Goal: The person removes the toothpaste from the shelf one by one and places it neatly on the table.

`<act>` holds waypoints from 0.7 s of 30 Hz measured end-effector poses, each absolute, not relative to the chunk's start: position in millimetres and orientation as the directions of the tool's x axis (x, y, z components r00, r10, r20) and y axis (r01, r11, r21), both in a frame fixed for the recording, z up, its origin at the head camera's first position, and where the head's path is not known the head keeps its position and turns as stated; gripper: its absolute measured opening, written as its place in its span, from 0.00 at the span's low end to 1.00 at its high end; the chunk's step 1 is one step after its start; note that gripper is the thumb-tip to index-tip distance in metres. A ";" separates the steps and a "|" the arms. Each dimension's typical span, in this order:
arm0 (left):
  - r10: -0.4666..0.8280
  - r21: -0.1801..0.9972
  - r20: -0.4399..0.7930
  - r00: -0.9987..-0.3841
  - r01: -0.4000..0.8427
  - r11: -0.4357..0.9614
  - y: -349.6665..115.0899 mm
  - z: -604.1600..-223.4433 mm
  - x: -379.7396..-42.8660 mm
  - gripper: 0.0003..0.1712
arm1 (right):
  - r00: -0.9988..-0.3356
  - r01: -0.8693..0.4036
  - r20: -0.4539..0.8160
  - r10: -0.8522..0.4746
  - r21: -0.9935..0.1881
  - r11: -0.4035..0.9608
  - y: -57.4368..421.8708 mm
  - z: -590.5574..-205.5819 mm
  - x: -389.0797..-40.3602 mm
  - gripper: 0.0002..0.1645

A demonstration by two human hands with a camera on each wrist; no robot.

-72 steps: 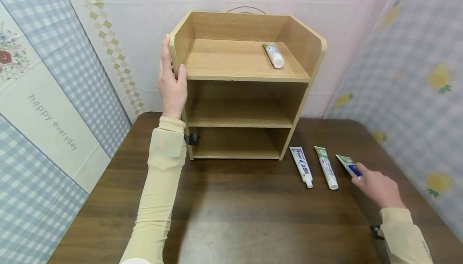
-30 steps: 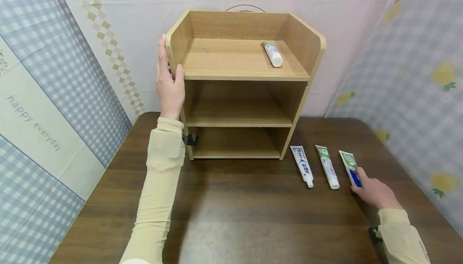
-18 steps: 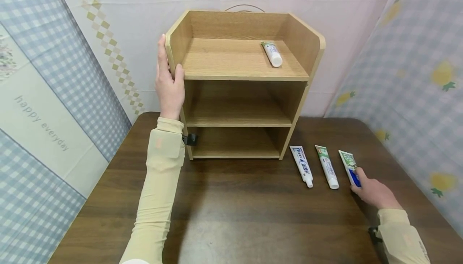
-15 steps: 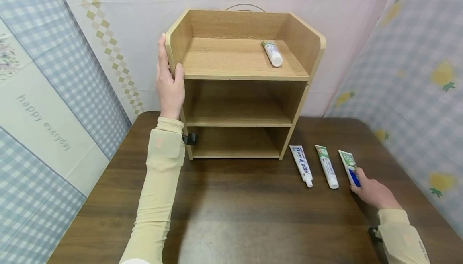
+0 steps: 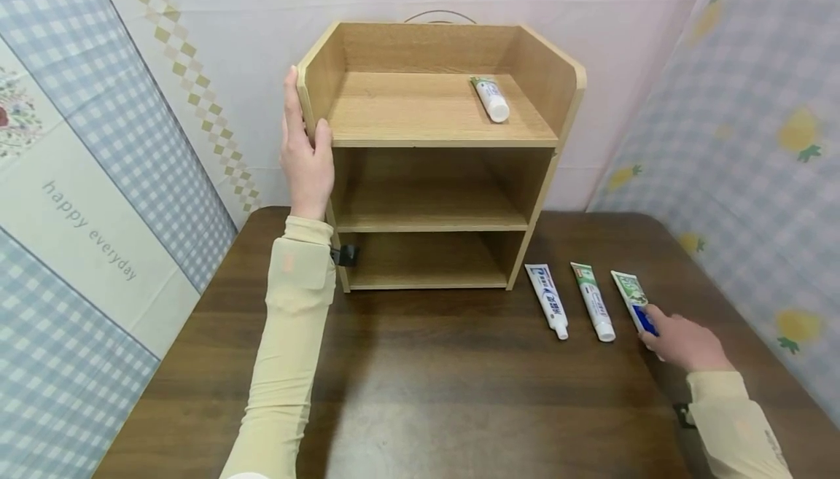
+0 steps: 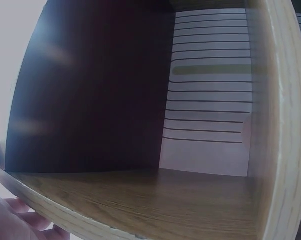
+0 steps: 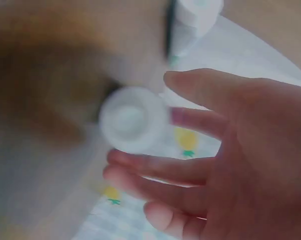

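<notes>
At the left side panel of a wooden three-tier shelf [image 5: 426, 140], my left hand [image 5: 307, 162] holds the upper edge, thumb on the front and fingers along the outside. On the table's right side lies a green, white and blue toothpaste tube [image 5: 633, 300]. My right hand [image 5: 689, 340] is at its near end. The right wrist view shows that hand [image 7: 240, 150] with thumb and fingers spread apart around a white cap [image 7: 133, 120], not closed on it. Two more toothpaste tubes, one blue and white [image 5: 546, 300], one green and white [image 5: 593, 300], lie to its left.
Another toothpaste tube [image 5: 490, 98] lies on the shelf's top tier, towards the right. The dark wooden table [image 5: 420, 391] spreads in front. Patterned cloths hang behind and on both sides, the right cloth [image 5: 755, 158] close to the table's edge.
Over the last seconds the rightmost tube has been turned slightly and laid in line with the others. My right hand has since loosened and shifted slightly right. The left hand keeps its hold.
</notes>
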State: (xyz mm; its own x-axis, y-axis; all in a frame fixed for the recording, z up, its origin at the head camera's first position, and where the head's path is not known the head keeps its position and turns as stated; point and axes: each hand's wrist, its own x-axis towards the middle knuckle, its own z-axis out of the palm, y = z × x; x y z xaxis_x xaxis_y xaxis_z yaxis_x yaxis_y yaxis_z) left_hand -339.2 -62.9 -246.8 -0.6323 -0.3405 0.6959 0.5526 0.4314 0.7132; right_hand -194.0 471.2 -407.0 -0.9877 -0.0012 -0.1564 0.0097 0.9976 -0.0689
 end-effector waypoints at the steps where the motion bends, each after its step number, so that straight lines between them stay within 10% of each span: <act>1: -0.342 0.710 0.699 -0.628 0.551 0.438 -62.7 -246.9 -339.4 0.38 | -0.993 -0.003 -0.117 -0.009 -0.050 0.999 469.1 -403.6 -193.0 0.33; 21: -0.350 0.701 0.709 -0.612 0.559 0.443 -62.3 -247.7 -340.8 0.38 | -0.764 -0.252 0.634 -0.119 -0.123 0.960 358.5 -315.6 -198.9 0.16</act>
